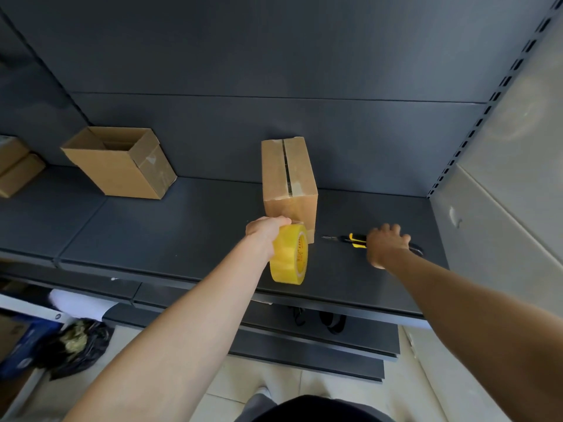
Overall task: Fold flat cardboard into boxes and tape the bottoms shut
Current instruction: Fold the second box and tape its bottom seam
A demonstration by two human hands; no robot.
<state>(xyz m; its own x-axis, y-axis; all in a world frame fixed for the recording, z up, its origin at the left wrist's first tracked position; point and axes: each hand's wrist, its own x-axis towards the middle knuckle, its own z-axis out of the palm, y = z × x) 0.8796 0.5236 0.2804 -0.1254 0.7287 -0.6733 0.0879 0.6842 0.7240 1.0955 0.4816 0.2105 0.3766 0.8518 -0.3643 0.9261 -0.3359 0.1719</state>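
Tape roll (289,254) in curled left fingers (278,221)

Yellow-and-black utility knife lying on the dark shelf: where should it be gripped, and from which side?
Grip the yellow-and-black utility knife by its handle, from above and the right: it lies flat, its metal tip pointing left. The right hand covers that end.

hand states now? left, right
Left hand: holding the tape roll.
Right hand: on the knife; grip cannot be told.
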